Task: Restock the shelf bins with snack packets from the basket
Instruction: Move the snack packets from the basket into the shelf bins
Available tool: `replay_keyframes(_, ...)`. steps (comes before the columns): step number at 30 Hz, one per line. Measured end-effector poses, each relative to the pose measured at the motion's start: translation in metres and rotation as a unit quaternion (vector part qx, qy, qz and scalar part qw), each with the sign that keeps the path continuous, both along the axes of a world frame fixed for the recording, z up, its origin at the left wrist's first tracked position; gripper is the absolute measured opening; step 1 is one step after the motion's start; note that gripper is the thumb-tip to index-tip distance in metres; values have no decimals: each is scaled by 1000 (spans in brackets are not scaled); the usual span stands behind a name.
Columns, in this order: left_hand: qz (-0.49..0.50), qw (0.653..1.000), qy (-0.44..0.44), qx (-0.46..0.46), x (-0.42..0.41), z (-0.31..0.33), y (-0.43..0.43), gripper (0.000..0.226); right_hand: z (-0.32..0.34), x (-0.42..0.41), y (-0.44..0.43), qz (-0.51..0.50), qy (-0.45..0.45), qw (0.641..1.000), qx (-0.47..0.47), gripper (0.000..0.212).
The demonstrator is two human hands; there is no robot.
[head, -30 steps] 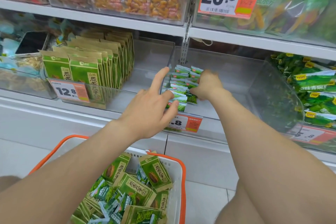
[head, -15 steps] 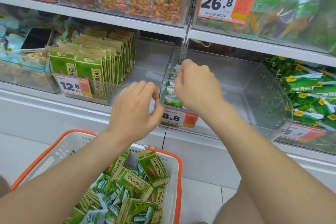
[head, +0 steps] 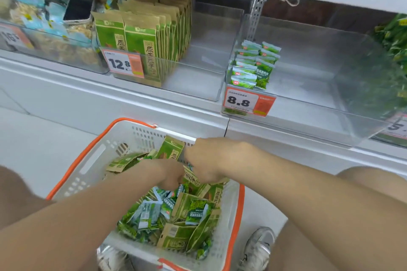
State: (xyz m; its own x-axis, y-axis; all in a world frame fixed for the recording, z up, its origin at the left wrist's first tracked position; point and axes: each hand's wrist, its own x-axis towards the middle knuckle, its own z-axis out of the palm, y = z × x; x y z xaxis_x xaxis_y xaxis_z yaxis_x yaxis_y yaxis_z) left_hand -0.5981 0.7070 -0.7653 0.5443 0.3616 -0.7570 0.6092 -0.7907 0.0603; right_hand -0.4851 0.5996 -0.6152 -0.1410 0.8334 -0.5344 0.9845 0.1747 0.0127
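A white basket (head: pixel 94 158) with an orange rim stands on the floor below the shelf. It holds a loose pile of small green snack packets (head: pixel 147 213) and larger tan-and-green packets (head: pixel 176 240). Both hands reach down into the pile at the basket's far side. My left hand (head: pixel 167 174) digs among the packets, its fingertips hidden. My right hand (head: pixel 207 160) is curled, and a tan-and-green packet (head: pixel 191 179) sticks out under its fingers. On the shelf, a clear bin (head: pixel 330 86) holds two short rows of small green packets (head: pixel 253 66) at its left.
A neighbouring clear bin holds upright tan-and-green packets (head: pixel 149 35) behind a 12.8 tag. An 8.8 price tag (head: pixel 246 101) hangs on the right bin's front. A phone (head: pixel 78 9) lies on the snacks at far left. My shoe (head: pixel 257 246) stands beside the basket.
Both hands left the 8.8 bin and dropped into the basket. The view tilted downward, and the small green packets stay lined up in the bin.
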Motion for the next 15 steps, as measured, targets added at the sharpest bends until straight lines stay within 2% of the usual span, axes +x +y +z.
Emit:
replay_keyframes(3, -12, 1000, 4, -6, -8, -27, -4, 51, -13, -2, 7, 23, -1, 999, -31, 22)
replay_keyframes(6, 3, 1000, 12, -23, -11, -42, -6, 72, -18, -1, 14, 20, 15, 999, -24, 23)
replay_keyframes(8, -1, 999, 21, -35, -14, -49, -2, 76, -22, 2, 17, 21, 14, 1000, -17, 22)
replay_keyframes(11, -3, 1000, 6, -23, -16, -61, 2, 62, -24, 7, 21, 30, -5, 999, -17, 19)
replay_keyframes(15, 36, 996, -70, 29, -9, -68, 3, 25, -25, 11, 23, 31, -8, 999, -11, 22)
